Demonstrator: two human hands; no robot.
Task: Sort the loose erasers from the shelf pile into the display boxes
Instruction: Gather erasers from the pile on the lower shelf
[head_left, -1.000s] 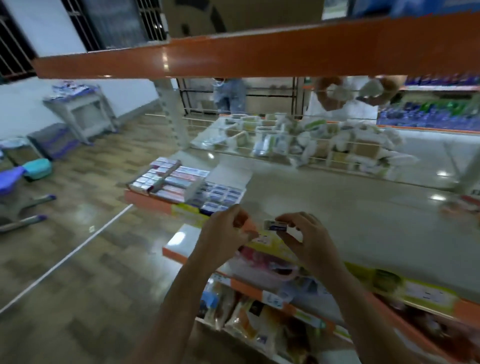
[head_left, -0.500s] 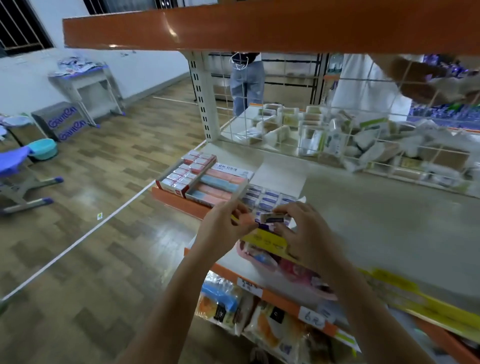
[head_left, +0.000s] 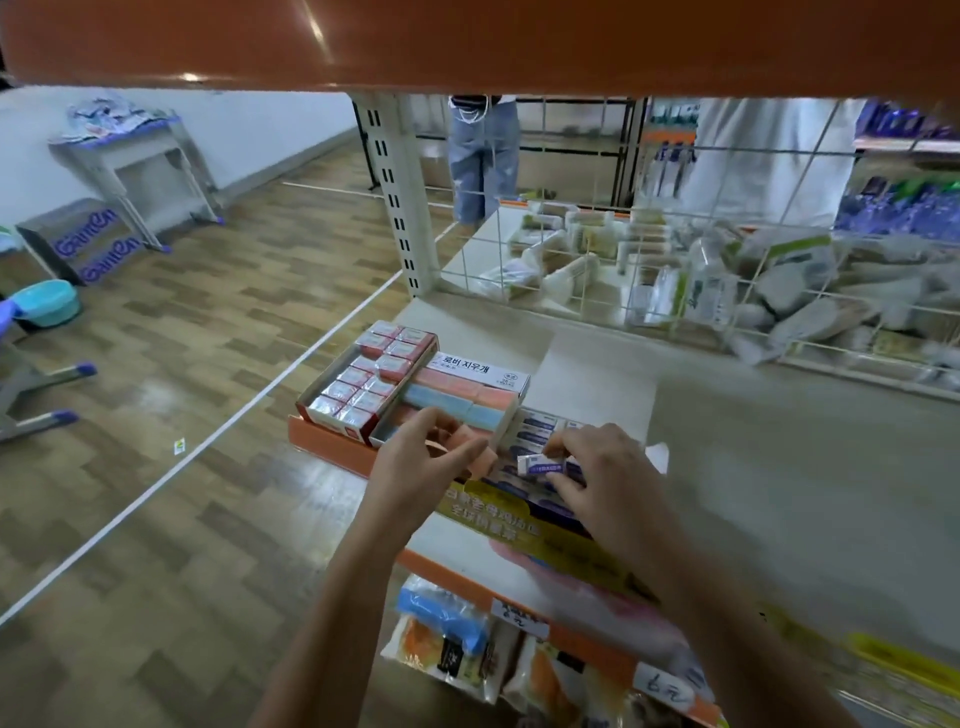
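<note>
Two blocks pinched: left hand (head_left: 415, 462) orange eraser (head_left: 480, 457), right hand (head_left: 602, 478) sleeved eraser (head_left: 540, 464).

Two bare forearms reach in from the bottom edge, no sleeves showing. The left hand (head_left: 415, 462) and right hand (head_left: 608, 483) wear no gloves, rings or watch.

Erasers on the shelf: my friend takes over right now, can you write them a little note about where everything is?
Left hand: pinches a pink-orange block eraser at the front of the middle cardboard box of pink and blue erasers.
Right hand: its grip holds a small white eraser with a blue sleeve over the right-hand box of blue-sleeved erasers.
Done: the red-packaged box on the left looks full.
Left: seat both erasers; no loose pile is in view.
</note>
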